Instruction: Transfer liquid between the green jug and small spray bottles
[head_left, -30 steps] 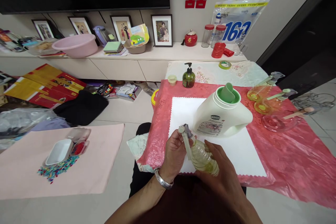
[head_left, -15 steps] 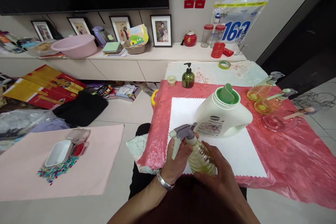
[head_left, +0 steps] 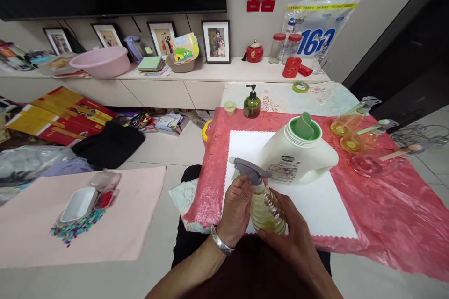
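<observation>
I hold a small clear spray bottle [head_left: 264,208] of yellowish liquid over the near edge of the white mat [head_left: 315,196]. My right hand [head_left: 293,229] grips its ribbed body from the right. My left hand [head_left: 236,205], with a silver bracelet on the wrist, is closed around the neck just under the grey trigger head [head_left: 247,170], which points left. Behind the bottle stands a big white detergent jug [head_left: 298,154] with a green spout.
A red plastic cloth [head_left: 386,205] covers the low table. Three empty spray bottles [head_left: 361,128] lie at its right; a green pump bottle [head_left: 251,103] and small cup [head_left: 230,106] stand at the back. A pink mat with a white tray [head_left: 79,203] and beads lies on the left.
The grey trigger head has been turned in my left hand, from hanging down toward me to standing upright and pointing left. The bottle stayed in my right hand.
</observation>
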Motion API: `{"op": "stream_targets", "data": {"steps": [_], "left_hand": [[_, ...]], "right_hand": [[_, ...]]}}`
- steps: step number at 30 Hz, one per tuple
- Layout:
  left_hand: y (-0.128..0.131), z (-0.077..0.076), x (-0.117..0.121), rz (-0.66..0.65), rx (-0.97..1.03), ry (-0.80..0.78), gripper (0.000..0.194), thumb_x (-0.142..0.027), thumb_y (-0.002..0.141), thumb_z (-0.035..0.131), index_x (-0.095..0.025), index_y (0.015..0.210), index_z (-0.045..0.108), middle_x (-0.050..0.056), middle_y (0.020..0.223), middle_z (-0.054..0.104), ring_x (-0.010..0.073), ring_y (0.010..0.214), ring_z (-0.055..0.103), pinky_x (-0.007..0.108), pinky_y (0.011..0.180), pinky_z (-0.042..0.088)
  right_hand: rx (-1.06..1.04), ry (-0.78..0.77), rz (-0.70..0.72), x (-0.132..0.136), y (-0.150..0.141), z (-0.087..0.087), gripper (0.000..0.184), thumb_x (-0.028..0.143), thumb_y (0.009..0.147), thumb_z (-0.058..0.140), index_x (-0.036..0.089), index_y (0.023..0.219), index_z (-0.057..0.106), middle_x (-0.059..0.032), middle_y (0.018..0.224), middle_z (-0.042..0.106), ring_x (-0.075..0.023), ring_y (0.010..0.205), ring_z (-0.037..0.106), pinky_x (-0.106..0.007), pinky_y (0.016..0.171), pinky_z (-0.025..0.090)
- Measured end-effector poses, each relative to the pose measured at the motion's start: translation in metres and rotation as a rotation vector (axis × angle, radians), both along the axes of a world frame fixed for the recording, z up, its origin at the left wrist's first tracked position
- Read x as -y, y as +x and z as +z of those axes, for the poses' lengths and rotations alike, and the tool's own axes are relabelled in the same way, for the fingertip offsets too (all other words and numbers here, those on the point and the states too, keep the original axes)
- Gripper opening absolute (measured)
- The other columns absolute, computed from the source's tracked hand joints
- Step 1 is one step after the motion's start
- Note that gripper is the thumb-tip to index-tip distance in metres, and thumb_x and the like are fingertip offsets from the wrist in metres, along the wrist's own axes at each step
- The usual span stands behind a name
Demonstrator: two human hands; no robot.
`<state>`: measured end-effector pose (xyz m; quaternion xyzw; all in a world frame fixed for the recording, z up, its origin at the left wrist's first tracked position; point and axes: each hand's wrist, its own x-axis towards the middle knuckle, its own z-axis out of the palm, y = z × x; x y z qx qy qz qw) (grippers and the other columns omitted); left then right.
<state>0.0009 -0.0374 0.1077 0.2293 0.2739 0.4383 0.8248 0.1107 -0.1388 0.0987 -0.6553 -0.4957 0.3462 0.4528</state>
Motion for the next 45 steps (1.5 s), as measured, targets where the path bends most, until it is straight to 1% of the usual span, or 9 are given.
{"op": "stream_targets", "data": {"steps": [5, 10, 15, 19, 24, 30, 34, 39, 45], "left_hand": [[0.0, 0.003, 0.005, -0.015, -0.074, 0.105, 0.036, -0.047, 0.082, 0.072, -0.017, 0.102, 0.07, 0.008, 0.097, 0.074, 0.0223, 0.094, 0.068, 0.036, 0.088, 0.05], [-0.004, -0.006, 0.006, -0.038, -0.096, 0.222, 0.034, -0.037, 0.078, 0.079, -0.021, 0.105, 0.067, 0.003, 0.1, 0.069, 0.0153, 0.084, 0.063, 0.028, 0.079, 0.05], [-0.011, -0.01, 0.002, -0.113, -0.183, 0.245, 0.035, -0.042, 0.086, 0.069, -0.019, 0.113, 0.069, 0.006, 0.099, 0.067, 0.0172, 0.089, 0.061, 0.03, 0.083, 0.049], [-0.01, -0.007, 0.002, -0.095, -0.12, 0.184, 0.039, -0.038, 0.083, 0.073, -0.022, 0.118, 0.065, 0.005, 0.099, 0.068, 0.0162, 0.089, 0.061, 0.03, 0.084, 0.049], [-0.007, -0.007, 0.003, -0.034, -0.013, 0.137, 0.032, -0.034, 0.079, 0.078, -0.023, 0.106, 0.067, 0.002, 0.095, 0.069, 0.0157, 0.085, 0.062, 0.032, 0.083, 0.05], [-0.013, -0.011, 0.002, -0.086, -0.129, 0.212, 0.035, -0.044, 0.086, 0.067, -0.021, 0.112, 0.07, 0.009, 0.107, 0.071, 0.0241, 0.098, 0.062, 0.038, 0.091, 0.049], [-0.014, -0.008, 0.0, -0.057, -0.22, 0.292, 0.032, -0.04, 0.078, 0.077, -0.023, 0.105, 0.072, 0.008, 0.106, 0.071, 0.0259, 0.1, 0.061, 0.038, 0.091, 0.049], [-0.015, -0.01, -0.002, -0.054, -0.197, 0.221, 0.034, -0.043, 0.075, 0.078, -0.02, 0.1, 0.074, 0.011, 0.103, 0.072, 0.0304, 0.107, 0.062, 0.043, 0.097, 0.048], [-0.019, -0.011, -0.003, -0.001, -0.107, 0.222, 0.033, -0.035, 0.076, 0.079, -0.021, 0.104, 0.068, 0.005, 0.098, 0.072, 0.0255, 0.099, 0.066, 0.04, 0.095, 0.049]], "right_hand": [[0.098, 0.04, -0.054, -0.002, -0.001, -0.006, 0.067, 0.036, 0.08, 0.068, 0.024, 0.142, 0.044, -0.0032, 0.131, 0.048, -0.0183, 0.118, 0.051, -0.026, 0.097, 0.048], [0.148, 0.092, -0.026, -0.006, -0.002, -0.006, 0.067, 0.04, 0.083, 0.068, 0.023, 0.143, 0.043, -0.0043, 0.132, 0.048, -0.0185, 0.119, 0.05, -0.026, 0.097, 0.048], [0.129, 0.077, 0.002, -0.004, -0.001, -0.004, 0.068, 0.042, 0.085, 0.068, 0.024, 0.144, 0.041, -0.0021, 0.133, 0.046, -0.0153, 0.12, 0.049, -0.022, 0.1, 0.046], [0.151, 0.077, -0.001, -0.001, -0.001, -0.007, 0.069, 0.044, 0.085, 0.069, 0.024, 0.145, 0.04, -0.0016, 0.134, 0.046, -0.0153, 0.121, 0.048, -0.023, 0.101, 0.046], [0.173, 0.084, -0.015, -0.004, -0.001, -0.009, 0.068, 0.041, 0.084, 0.068, 0.023, 0.144, 0.042, -0.0023, 0.134, 0.045, -0.0159, 0.122, 0.047, -0.024, 0.101, 0.045], [0.16, 0.064, -0.007, -0.004, -0.001, -0.007, 0.068, 0.042, 0.084, 0.068, 0.022, 0.144, 0.042, -0.0042, 0.134, 0.046, -0.0182, 0.122, 0.048, -0.028, 0.101, 0.046], [0.196, 0.083, -0.01, -0.005, -0.002, -0.008, 0.07, 0.04, 0.083, 0.069, 0.021, 0.145, 0.04, -0.0052, 0.136, 0.043, -0.0199, 0.124, 0.046, -0.03, 0.102, 0.045], [0.143, 0.077, 0.04, -0.007, -0.003, -0.005, 0.07, 0.036, 0.083, 0.069, 0.026, 0.146, 0.039, -0.0021, 0.138, 0.042, -0.0178, 0.127, 0.043, -0.027, 0.107, 0.042], [0.105, 0.093, 0.088, -0.01, -0.002, -0.002, 0.075, 0.045, 0.084, 0.071, 0.025, 0.148, 0.038, -0.0038, 0.139, 0.04, -0.0204, 0.131, 0.039, -0.032, 0.115, 0.035]]}}
